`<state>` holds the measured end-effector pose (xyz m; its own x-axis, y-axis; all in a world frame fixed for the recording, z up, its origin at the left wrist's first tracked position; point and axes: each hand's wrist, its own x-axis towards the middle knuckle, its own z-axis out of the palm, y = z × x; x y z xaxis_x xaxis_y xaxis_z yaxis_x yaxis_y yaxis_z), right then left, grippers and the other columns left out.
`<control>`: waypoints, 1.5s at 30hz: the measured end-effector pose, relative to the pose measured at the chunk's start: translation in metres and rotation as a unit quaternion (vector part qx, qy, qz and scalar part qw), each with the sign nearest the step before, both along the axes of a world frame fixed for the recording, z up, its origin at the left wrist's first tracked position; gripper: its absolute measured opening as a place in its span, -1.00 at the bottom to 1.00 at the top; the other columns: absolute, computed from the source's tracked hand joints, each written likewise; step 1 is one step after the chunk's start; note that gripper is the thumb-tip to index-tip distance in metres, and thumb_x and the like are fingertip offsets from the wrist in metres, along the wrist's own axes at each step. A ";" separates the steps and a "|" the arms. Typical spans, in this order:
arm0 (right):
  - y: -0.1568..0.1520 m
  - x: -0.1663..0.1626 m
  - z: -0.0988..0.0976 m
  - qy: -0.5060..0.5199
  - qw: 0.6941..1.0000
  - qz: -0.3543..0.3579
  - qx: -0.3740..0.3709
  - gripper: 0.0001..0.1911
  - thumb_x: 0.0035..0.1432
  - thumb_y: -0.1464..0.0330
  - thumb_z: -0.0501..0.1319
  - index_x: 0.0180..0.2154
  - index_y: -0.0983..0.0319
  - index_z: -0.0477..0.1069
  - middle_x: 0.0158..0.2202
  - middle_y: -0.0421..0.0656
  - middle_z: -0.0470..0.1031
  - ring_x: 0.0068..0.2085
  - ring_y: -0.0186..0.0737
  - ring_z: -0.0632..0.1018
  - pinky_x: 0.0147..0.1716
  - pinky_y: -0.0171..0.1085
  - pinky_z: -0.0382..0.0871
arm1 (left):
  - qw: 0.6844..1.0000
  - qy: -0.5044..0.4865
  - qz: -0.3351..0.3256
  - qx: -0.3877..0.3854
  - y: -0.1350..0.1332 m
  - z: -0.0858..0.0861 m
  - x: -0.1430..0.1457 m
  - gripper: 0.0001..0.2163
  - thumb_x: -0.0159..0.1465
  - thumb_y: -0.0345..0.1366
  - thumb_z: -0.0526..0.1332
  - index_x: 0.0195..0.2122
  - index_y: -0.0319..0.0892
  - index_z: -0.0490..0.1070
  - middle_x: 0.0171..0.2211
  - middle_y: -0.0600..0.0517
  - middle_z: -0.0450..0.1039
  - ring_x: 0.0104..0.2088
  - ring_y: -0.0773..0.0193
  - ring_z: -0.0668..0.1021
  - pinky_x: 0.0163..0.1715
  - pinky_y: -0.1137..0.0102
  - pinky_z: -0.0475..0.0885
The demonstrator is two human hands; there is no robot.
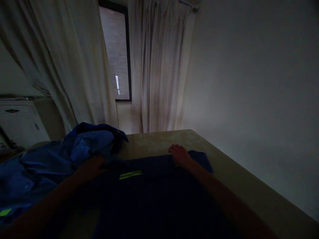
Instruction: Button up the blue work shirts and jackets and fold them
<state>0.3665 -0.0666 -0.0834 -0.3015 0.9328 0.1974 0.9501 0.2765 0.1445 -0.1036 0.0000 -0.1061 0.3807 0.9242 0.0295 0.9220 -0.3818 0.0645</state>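
A dark navy garment [159, 199] with yellow-green reflective strips lies spread in front of me, its upper part folded along the far edge. My right hand [179, 155] rests over that far edge on the right, fingers loosely bent and slightly apart, tips reaching past the cloth. At the garment's left corner is my left hand [94, 163], dark and blurred, so its fingers cannot be made out. Left of it a heap of blue work clothing [62, 152], with a button and a yellow-green strip, lies crumpled.
The clothes lie on a pale yellowish table [154, 139], its right side along a white wall [249, 83]. Beyond it hang long pale curtains [159, 66] beside a dark-framed window [117, 49]. A white cabinet [22, 116] stands at the far left. The room is dim.
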 end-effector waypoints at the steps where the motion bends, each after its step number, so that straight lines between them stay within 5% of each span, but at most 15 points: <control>1: -0.001 -0.021 -0.002 0.026 0.999 0.029 0.002 -0.64 0.39 0.43 0.09 0.17 0.22 0.39 0.17 0.04 0.45 0.17 -0.04 0.44 0.16 -0.11 0.26 | 1.000 -0.013 -0.003 -0.009 -0.002 0.005 -0.002 -0.75 0.23 -0.11 0.23 -0.19 -0.14 0.49 -0.14 -0.10 0.57 -0.10 0.01 0.56 -0.05 0.26 0.40; 5: -0.008 -0.097 -0.025 0.167 0.970 0.172 -0.044 -0.38 0.46 0.11 0.05 0.43 0.13 0.03 0.46 -0.02 0.08 0.40 0.00 0.21 0.32 -0.02 0.10 | 0.995 -0.095 -0.016 -0.004 -0.014 0.024 -0.003 -0.71 0.34 -0.04 0.10 -0.16 -0.15 0.43 -0.18 -0.04 0.58 -0.17 0.11 0.57 -0.12 0.33 0.38; 7: -0.013 -0.121 -0.038 0.172 0.958 0.206 -0.104 -0.36 0.45 0.01 0.02 0.43 0.07 0.05 0.47 -0.05 0.04 0.43 0.05 0.15 0.36 0.07 0.03 | 0.993 -0.113 -0.025 0.008 -0.023 0.035 -0.002 -0.70 0.35 -0.02 0.08 -0.19 -0.14 0.42 -0.22 -0.03 0.57 -0.20 0.11 0.58 -0.17 0.34 0.37; 13: -0.028 -0.136 -0.051 0.178 0.951 0.217 -0.129 -0.48 0.46 0.07 0.02 0.35 0.01 0.24 0.41 -0.09 0.21 0.40 0.10 0.23 0.34 0.19 -0.02 | 0.997 -0.071 0.015 0.023 -0.045 0.062 0.005 -0.71 0.38 -0.08 0.08 -0.17 -0.17 0.45 -0.19 -0.07 0.57 -0.15 0.05 0.58 -0.11 0.25 0.36; 17: -0.035 -0.140 -0.056 0.221 0.948 0.206 -0.104 -0.55 0.42 0.19 0.10 0.28 0.05 0.34 0.36 -0.08 0.30 0.34 0.04 0.32 0.31 0.11 0.06 | 0.997 -0.073 0.008 0.036 -0.052 0.079 0.043 -0.76 0.35 -0.16 0.14 -0.16 -0.19 0.48 -0.15 -0.09 0.58 -0.10 0.05 0.57 -0.07 0.25 0.37; 19: -0.034 -0.140 -0.064 0.280 0.935 0.200 -0.090 -0.57 0.35 0.25 0.16 0.21 0.10 0.41 0.30 -0.06 0.40 0.30 0.03 0.38 0.29 0.06 0.10 | 0.993 -0.109 -0.047 0.004 -0.062 0.091 0.073 -0.75 0.34 -0.12 0.16 -0.10 -0.15 0.49 -0.15 -0.03 0.59 -0.11 0.11 0.58 -0.10 0.32 0.39; 22: -0.025 -0.133 -0.074 0.429 0.887 0.149 -0.089 -0.68 0.24 0.35 0.16 0.00 0.16 0.53 0.04 -0.06 0.60 0.09 -0.02 0.55 0.16 -0.07 0.30 | 0.947 -0.198 -0.182 -0.177 -0.090 0.101 0.110 -0.58 0.36 0.05 0.14 0.11 -0.09 0.40 -0.22 0.03 0.61 -0.26 0.18 0.63 -0.28 0.39 0.44; 24: -0.018 -0.126 -0.077 0.505 0.854 0.102 -0.075 -0.69 0.26 0.40 0.05 -0.08 0.19 0.52 -0.08 -0.06 0.62 -0.02 -0.08 0.58 0.07 -0.13 0.37 | 0.926 -0.205 -0.212 -0.236 -0.113 0.093 0.122 -0.50 0.37 0.14 0.09 0.15 -0.08 0.39 -0.20 0.00 0.62 -0.28 0.17 0.64 -0.29 0.37 0.47; 28: -0.011 -0.118 -0.078 0.572 0.817 0.048 -0.059 -0.58 0.40 0.31 -0.14 0.05 0.21 0.41 -0.16 -0.05 0.61 -0.11 -0.12 0.62 -0.08 -0.16 0.46 | 0.972 -0.137 -0.167 -0.092 -0.155 0.039 0.117 -0.37 0.30 0.21 0.17 0.26 -0.07 0.37 0.25 -0.16 0.42 0.21 -0.09 0.48 0.21 0.05 0.34; 31: -0.014 -0.124 -0.077 0.594 0.799 0.050 -0.072 -0.57 0.40 0.11 0.04 0.13 0.19 0.37 -0.22 -0.10 0.62 -0.17 -0.09 0.63 -0.13 -0.15 0.47 | 0.983 -0.084 -0.153 -0.049 -0.172 -0.011 0.101 -0.32 0.34 0.20 0.13 0.40 0.02 0.18 0.44 -0.13 0.09 0.39 -0.16 0.23 0.34 -0.13 0.16; 35: -0.018 -0.138 -0.071 0.566 0.818 0.063 -0.082 -0.37 0.24 0.02 0.28 0.23 0.17 0.33 0.06 0.00 0.54 -0.06 -0.04 0.60 0.02 -0.07 0.43 | 0.981 -0.100 -0.168 0.017 -0.172 -0.055 0.076 -0.55 0.45 -0.06 0.08 0.35 0.10 0.27 0.37 -0.01 0.27 0.31 0.03 0.40 0.29 0.05 0.35; 40: -0.020 -0.146 -0.066 0.490 0.855 0.168 -0.033 -0.27 0.32 0.16 0.26 0.41 0.09 0.07 0.33 0.01 0.29 0.13 -0.07 0.49 0.16 -0.07 0.35 | 0.965 -0.120 -0.214 0.093 -0.164 -0.070 0.061 -0.65 0.43 -0.30 0.07 0.15 0.12 0.48 0.17 0.10 0.53 0.13 0.16 0.58 0.19 0.20 0.47; 42: -0.022 -0.146 -0.069 0.431 0.878 0.204 -0.035 -0.31 0.33 0.22 0.26 0.40 0.09 0.12 0.34 -0.01 0.29 0.25 -0.04 0.40 0.25 -0.06 0.27 | 0.968 -0.116 -0.200 0.099 -0.164 -0.067 0.062 -0.67 0.39 -0.31 0.13 0.12 0.08 0.50 0.12 0.07 0.56 0.09 0.13 0.60 0.14 0.20 0.51; 45: -0.025 -0.146 -0.078 0.373 0.914 0.153 -0.050 -0.45 0.31 0.26 0.27 0.28 0.24 0.34 0.27 0.09 0.38 0.29 0.04 0.37 0.30 -0.02 0.19 | 0.973 -0.104 -0.195 0.068 -0.165 -0.058 0.062 -0.63 0.32 -0.44 0.11 0.07 0.04 0.53 0.08 0.04 0.59 0.06 0.11 0.61 0.09 0.22 0.53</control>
<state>0.2206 -0.0918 -0.1613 -0.3685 0.8518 0.3724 0.6492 0.5225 -0.5527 -0.0415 -0.1646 -0.1643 0.6745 0.6928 0.2550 0.6774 -0.7181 0.1594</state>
